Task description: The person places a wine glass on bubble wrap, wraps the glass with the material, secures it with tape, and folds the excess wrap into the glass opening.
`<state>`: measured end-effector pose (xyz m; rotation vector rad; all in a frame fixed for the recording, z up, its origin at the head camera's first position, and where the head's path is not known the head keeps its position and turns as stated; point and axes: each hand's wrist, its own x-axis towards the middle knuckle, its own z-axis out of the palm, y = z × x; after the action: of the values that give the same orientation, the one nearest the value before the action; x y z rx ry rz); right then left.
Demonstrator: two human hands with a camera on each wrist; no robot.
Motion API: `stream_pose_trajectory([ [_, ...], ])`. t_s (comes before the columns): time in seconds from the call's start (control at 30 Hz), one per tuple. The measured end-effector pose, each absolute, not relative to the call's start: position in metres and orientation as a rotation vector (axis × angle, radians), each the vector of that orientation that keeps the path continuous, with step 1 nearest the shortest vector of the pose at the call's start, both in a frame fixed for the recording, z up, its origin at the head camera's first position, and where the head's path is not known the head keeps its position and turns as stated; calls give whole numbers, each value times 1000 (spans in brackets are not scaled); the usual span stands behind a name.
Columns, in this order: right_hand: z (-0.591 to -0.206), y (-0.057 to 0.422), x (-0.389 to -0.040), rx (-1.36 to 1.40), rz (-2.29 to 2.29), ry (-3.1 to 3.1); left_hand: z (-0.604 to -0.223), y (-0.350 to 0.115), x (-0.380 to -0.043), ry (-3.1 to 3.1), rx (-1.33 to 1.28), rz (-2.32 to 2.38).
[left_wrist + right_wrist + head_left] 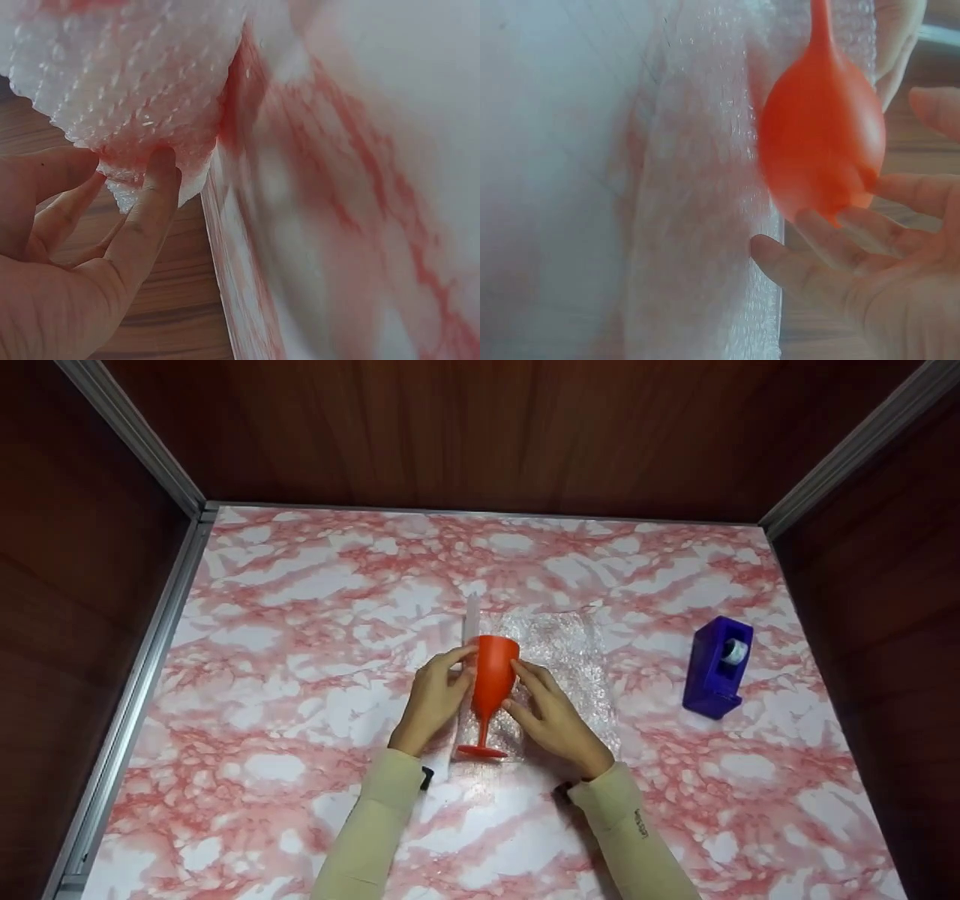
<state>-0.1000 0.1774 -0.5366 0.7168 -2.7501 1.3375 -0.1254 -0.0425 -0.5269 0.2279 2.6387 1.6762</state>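
Note:
An orange-red plastic goblet [496, 667] lies on a sheet of bubble wrap [574, 660], its bowl toward the far side and its foot toward the person. At the goblet's left, my left hand [435, 694] pinches the raised left edge of the wrap, which stands up beside the bowl. The left wrist view shows the thumb and fingers on the wrap [150, 82]. My right hand [555, 716] has its fairly straight fingertips at the right side of the bowl [821, 135]. Part of the goblet's left side is behind the left fingers and wrap.
A purple tape dispenser [709, 675] with a roll of clear tape [734, 652] stands to the right on the red-and-white marbled table [300, 697]. Dark wooden panels [480, 435] with metal rails enclose the back and both sides.

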Motion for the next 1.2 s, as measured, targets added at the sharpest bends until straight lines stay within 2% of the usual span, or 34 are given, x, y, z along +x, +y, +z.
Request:
stream_pose_trajectory([
  [0.73, -535, 178, -97, 660, 1292, -2916, -529, -35, -123, 2789, 290, 1597],
  [1.2, -534, 178, -98, 746, 1429, -2836, -526, -36, -124, 2802, 341, 1560],
])
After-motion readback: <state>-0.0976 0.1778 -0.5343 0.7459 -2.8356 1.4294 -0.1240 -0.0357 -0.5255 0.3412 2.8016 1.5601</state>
